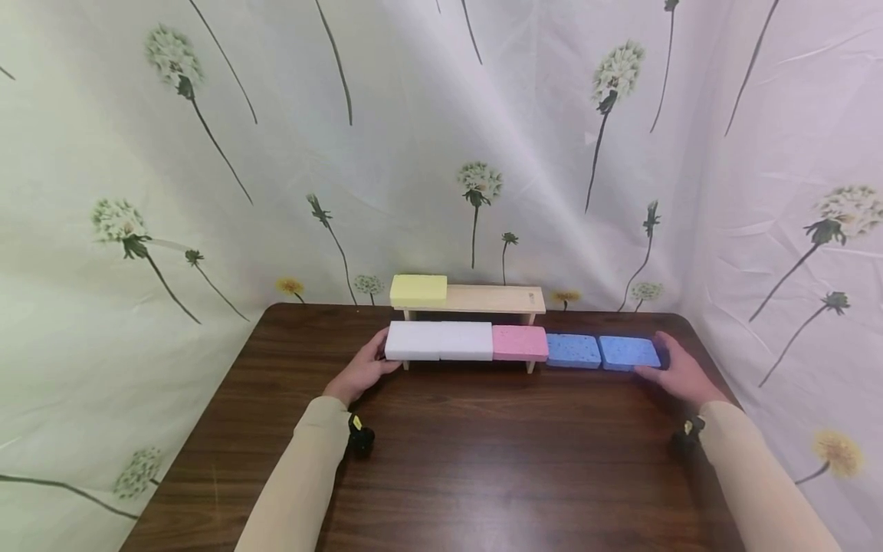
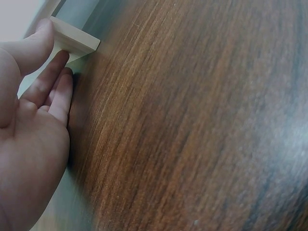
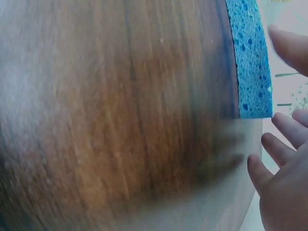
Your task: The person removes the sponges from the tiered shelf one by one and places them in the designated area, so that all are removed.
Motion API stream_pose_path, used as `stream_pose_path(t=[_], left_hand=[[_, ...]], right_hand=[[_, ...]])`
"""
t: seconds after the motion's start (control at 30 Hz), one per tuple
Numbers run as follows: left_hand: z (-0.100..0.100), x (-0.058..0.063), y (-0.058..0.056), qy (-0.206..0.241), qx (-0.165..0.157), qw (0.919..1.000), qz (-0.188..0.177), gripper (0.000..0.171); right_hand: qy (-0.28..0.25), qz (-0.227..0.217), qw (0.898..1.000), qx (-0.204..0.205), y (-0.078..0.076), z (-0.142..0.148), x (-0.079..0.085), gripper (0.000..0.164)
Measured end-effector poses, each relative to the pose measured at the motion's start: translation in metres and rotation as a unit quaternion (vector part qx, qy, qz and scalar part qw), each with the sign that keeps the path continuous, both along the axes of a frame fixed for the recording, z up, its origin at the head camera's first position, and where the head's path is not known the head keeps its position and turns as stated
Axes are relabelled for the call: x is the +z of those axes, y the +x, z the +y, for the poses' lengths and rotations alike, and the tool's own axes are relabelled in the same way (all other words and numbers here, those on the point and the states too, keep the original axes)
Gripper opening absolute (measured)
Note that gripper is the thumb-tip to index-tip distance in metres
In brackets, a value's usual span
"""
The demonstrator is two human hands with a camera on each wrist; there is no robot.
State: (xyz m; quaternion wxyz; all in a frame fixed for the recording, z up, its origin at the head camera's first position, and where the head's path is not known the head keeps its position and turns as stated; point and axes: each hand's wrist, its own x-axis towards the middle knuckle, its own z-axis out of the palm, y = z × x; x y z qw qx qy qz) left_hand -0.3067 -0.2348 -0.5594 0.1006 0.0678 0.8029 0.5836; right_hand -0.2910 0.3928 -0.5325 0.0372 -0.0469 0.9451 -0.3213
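Two white sponge blocks [image 1: 414, 340] and a pink sponge [image 1: 520, 343] sit side by side on a low wooden stand [image 1: 530, 367]. My left hand [image 1: 363, 368] is at the left end of this row, fingers extended. In the left wrist view its fingertips are right at the wooden stand leg [image 2: 77, 38], with the thumb above. Two blue sponges [image 1: 629, 353] continue the row on the right, lower down on the table. My right hand [image 1: 679, 371] is at the outer blue sponge's right end, its thumb toward the front and fingers loosely spread in the right wrist view.
Behind the row stands a wooden shelf [image 1: 486, 298] with a yellow sponge [image 1: 418, 288] on its left end. Everything is on a dark wood-grain table [image 1: 524, 452]. A flower-print curtain [image 1: 414, 153] rises directly behind the table and at both sides.
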Motion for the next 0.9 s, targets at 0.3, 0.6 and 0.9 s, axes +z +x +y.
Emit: stream_pose_path(t=[0.3, 0.6, 0.9], left_hand=[[-0.002, 0.003, 0.001, 0.006, 0.0, 1.0, -0.008, 0.084], [-0.002, 0.004, -0.002, -0.004, 0.001, 1.0, -0.006, 0.083], [0.0, 0.001, -0.002, -0.002, -0.002, 0.9999, -0.014, 0.083]], right_hand=[[-0.011, 0.031, 0.999, -0.009, 0.001, -0.021, 0.015, 0.102], [-0.028, 0.074, 0.997, 0.013, -0.008, -0.05, 0.028, 0.092], [-0.041, 0.074, 0.996, 0.039, -0.015, -0.099, 0.041, 0.095]])
